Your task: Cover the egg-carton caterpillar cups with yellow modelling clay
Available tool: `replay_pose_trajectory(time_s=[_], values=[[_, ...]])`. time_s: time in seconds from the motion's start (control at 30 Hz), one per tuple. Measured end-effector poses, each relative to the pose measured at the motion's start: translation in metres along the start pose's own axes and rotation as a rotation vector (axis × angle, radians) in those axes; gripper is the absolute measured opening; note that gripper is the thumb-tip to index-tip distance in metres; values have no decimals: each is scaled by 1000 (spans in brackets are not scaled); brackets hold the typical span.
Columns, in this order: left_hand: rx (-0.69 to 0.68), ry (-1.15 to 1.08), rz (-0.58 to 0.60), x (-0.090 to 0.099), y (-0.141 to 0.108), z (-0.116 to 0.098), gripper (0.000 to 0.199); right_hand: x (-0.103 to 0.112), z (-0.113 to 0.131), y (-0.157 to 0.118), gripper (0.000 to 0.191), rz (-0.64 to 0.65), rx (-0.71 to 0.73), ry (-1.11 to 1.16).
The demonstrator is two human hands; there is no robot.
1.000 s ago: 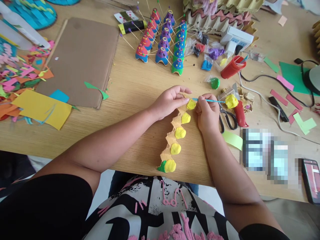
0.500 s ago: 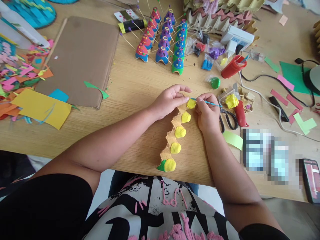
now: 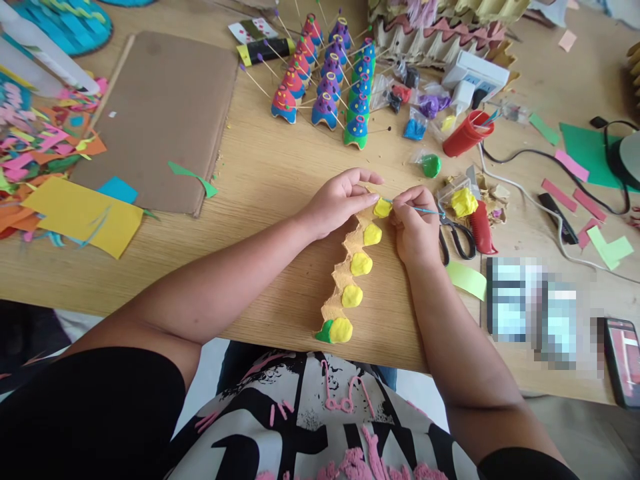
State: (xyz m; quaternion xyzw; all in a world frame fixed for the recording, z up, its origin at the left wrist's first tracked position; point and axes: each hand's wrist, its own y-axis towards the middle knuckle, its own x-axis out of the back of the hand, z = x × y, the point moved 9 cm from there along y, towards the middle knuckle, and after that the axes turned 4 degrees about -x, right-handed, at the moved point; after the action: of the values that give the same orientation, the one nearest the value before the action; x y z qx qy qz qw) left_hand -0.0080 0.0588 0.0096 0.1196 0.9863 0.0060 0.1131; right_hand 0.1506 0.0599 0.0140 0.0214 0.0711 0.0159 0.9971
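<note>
A strip of egg carton (image 3: 345, 280) lies lengthwise before me, its bumps topped with flattened yellow clay (image 3: 361, 264). Green clay (image 3: 325, 331) covers part of its near end. My left hand (image 3: 350, 193) holds the far end of the strip, thumb against the carton beside the last yellow patch. In my right hand (image 3: 416, 223) a thin blue clay tool (image 3: 427, 211) is pinched, its tip at the edge of that far yellow patch (image 3: 383, 208). Black-handled scissors (image 3: 457, 239) lie just right of this hand.
Painted carton caterpillars (image 3: 327, 110) with pins stand at the back. A brown cardboard sheet (image 3: 165, 120) and paper scraps (image 3: 45, 147) lie left. To the right are a red cup (image 3: 465, 135), yellow clay (image 3: 464, 201), a power strip (image 3: 475, 73), cables and a phone (image 3: 623, 360).
The blue tool has shifted slightly, and its tip has drawn back a little toward my right fingers. My left hand and the carton strip are almost unchanged.
</note>
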Motion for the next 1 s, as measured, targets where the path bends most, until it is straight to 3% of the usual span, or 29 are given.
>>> replay_pose_trajectory(time_s=[0.53, 0.83, 1.0], values=[[2, 5, -5, 0, -1, 0, 25, -3, 1, -1, 34, 21, -11, -23], [10, -20, -11, 1, 0, 2, 24, -3, 6, -5, 51, -39, 68, -216], [11, -32, -14, 1, 0, 2, 25, -2, 5, -4, 51, -31, 40, -183]])
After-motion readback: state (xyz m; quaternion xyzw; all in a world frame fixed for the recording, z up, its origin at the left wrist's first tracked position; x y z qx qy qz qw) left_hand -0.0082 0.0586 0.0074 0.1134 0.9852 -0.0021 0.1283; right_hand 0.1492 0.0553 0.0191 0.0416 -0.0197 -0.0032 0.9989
